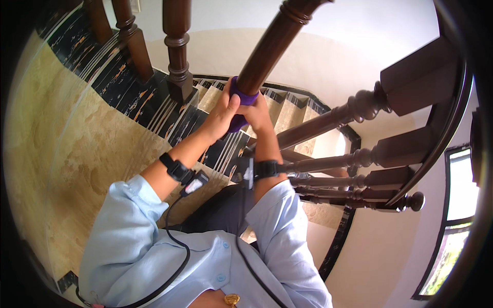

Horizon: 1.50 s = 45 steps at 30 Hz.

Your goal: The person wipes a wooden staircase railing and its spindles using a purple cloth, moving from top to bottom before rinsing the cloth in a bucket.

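My left hand point(223, 113) and my right hand point(256, 111) close around the lower shaft of a dark wooden baluster point(265, 54). Between my palms and the wood is a purple cloth point(244, 97), wrapped around the shaft. A loose end of the cloth hangs below my hands. My left thumb lies across the front of the wrap, while the fingers of both hands are mostly hidden behind the post. The foot of this baluster is hidden by my hands and the cloth.
More turned balusters point(178, 50) stand at left, and others at right meet a curved handrail point(443, 154). Stone stairs point(285, 119) descend beyond. Black marble edging point(127, 88) borders the beige floor point(77, 146). Black cables point(181, 254) run from my wrist straps. A window point(448, 223) is at far right.
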{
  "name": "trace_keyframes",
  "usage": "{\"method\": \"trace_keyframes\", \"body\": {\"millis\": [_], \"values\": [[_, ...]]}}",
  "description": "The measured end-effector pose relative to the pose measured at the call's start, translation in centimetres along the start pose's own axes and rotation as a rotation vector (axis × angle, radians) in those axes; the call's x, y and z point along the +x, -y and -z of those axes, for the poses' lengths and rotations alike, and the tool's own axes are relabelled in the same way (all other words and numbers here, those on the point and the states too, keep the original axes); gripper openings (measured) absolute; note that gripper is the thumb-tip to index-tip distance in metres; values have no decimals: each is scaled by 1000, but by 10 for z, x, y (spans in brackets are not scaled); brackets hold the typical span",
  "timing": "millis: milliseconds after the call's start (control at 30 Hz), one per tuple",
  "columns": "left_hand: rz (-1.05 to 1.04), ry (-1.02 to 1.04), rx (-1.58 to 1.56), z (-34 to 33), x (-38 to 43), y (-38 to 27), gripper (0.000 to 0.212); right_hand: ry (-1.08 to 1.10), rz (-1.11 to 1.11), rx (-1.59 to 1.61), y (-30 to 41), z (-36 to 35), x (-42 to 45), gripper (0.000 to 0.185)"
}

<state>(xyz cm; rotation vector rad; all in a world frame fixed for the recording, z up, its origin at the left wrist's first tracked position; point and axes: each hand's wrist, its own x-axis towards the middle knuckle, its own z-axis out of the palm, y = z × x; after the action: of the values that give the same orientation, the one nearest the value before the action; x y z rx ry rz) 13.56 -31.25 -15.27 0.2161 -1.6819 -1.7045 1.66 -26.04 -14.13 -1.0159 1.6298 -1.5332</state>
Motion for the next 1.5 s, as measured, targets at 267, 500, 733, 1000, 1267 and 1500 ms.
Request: {"method": "trace_keyframes", "body": {"millis": [267, 500, 733, 1000, 1267, 1500], "values": [[126, -104, 46, -12, 6, -1, 67, -55, 96, 313, -36, -4, -2, 58], [416, 371, -46, 36, 50, -9, 46, -154, 407, -405, -42, -42, -88, 78], [241, -70, 89, 11, 30, 10, 37, -309, 208, -176, -39, -53, -125, 64], [153, -392, -28, -24, 15, 44, 32, -403, 17, -301, -20, -11, -140, 61], [-139, -226, 608, 50, -46, 49, 26, -90, 69, -271, -10, 34, -172, 33], [518, 77, -667, 29, -77, 11, 48, 93, 484, -246, 98, -28, -175, 45]]}}
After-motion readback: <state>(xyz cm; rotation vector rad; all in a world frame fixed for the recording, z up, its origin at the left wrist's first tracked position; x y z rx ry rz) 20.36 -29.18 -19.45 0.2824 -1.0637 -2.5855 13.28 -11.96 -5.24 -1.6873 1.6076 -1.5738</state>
